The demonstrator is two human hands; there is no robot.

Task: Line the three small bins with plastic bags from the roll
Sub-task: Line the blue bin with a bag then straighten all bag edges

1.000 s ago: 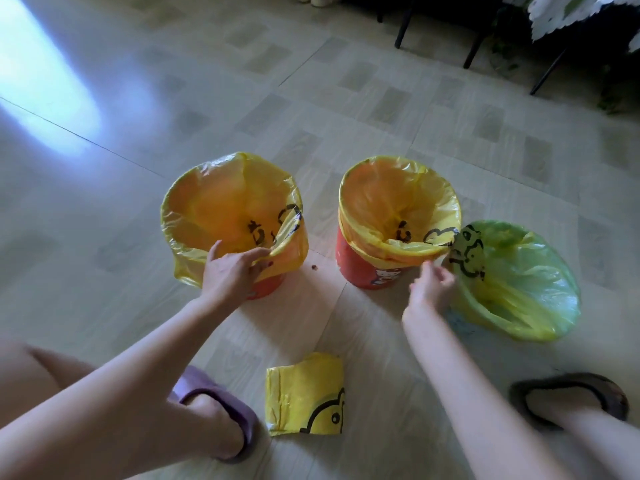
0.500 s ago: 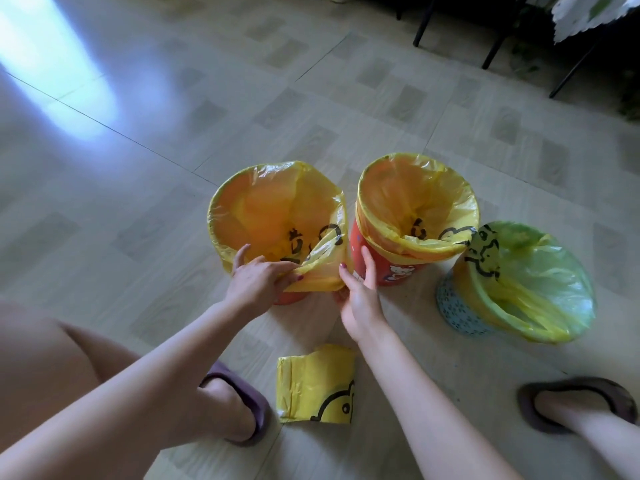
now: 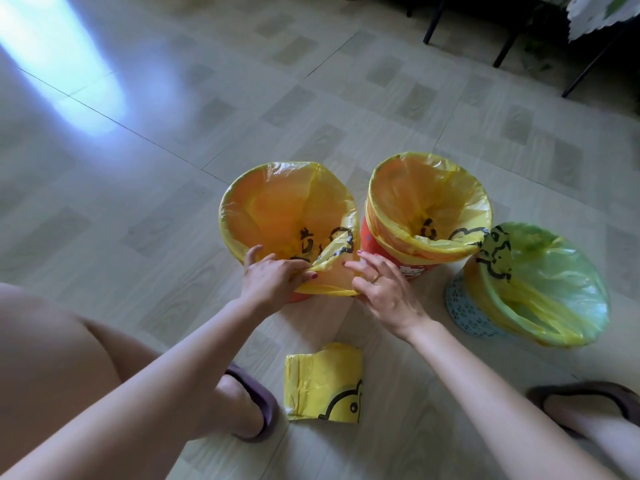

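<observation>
Left hand [image 3: 273, 278]: fingers curled and pinching the near edge of the translucent yellow plastic bag [image 3: 291, 209] that lines the left orange bin [image 3: 300, 297].
Right hand [image 3: 382, 289]: fingers spread over the loose near-right flap of that same bag, thumb tucked under its lower fold; whether it truly grips the plastic cannot be told. A ring sits on one finger.
Left orange bin: stands on the floor, mostly hidden by its bag, whose near rim hangs loose and unfolded while the far rim is turned over the edge.
Middle orange-red round bin [image 3: 391, 258]: just right of the left one, lined with a yellow bag [image 3: 429, 199] folded over its rim.
Pale blue dotted bin [image 3: 464, 310]: near right, tilted, holding a greenish-yellow bag [image 3: 540, 275] with a black duck print.
Flattened yellow roll of plastic bags [image 3: 323, 384]: lies on the floor, near, between the two forearms, apart from the bins.
Pale wood-patterned tiled floor [image 3: 173, 168]: a bright patch of light at far left.
Dark slippers [image 3: 256, 400]: one on each foot, left and right of the roll.
</observation>
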